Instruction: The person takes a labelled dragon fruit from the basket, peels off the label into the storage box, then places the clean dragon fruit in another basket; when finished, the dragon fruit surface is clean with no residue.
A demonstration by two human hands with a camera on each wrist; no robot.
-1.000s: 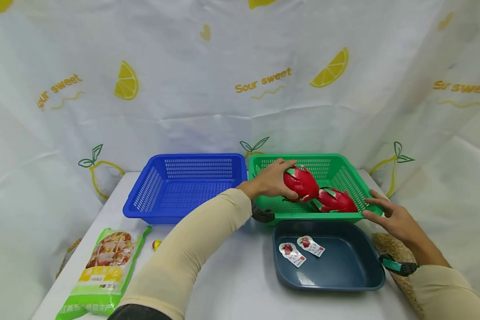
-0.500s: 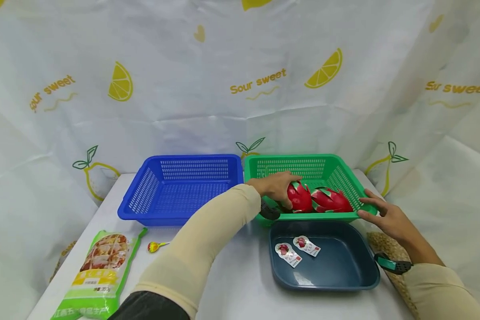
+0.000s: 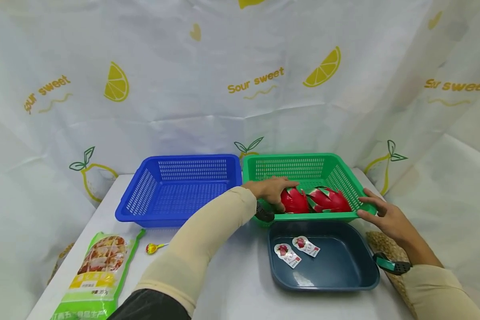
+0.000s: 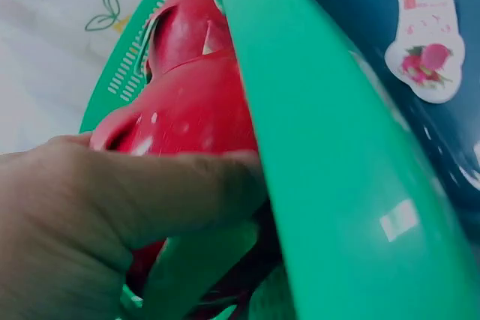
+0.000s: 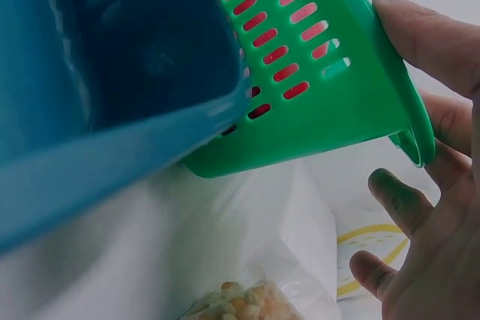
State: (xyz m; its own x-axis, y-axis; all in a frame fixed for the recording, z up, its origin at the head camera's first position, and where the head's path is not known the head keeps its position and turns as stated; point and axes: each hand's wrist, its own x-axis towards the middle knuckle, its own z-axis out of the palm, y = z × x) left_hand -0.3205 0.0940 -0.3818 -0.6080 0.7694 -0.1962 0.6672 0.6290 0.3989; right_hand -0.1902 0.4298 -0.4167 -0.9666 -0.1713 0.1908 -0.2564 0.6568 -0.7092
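In the head view, my left hand [image 3: 273,192] is low inside the green basket [image 3: 288,159], gripping a red dragon fruit [image 3: 294,202] at its left end. The left wrist view has the thumb [image 4: 187,185] lying against that fruit's side; the other fingers are mostly hidden. A second dragon fruit [image 3: 329,200] lies just to its right in the same basket. At the basket's front right corner my right hand [image 3: 389,218] holds the rim between thumb and index finger, with the other fingers spread clear of it, as the right wrist view shows.
A blue basket [image 3: 122,213] stands left of the green one. In front of the green basket is a dark blue tray [image 3: 328,286] with two dragon-fruit labels [image 3: 287,255]. A green food packet [image 3: 98,275], a lollipop [image 3: 153,248] and a bag of beige kernels [image 3: 386,246] lie around.
My left hand has lowered the dragon fruit onto the green basket's floor and shifted it slightly left, beside the other one. My right hand stays at the basket's corner.
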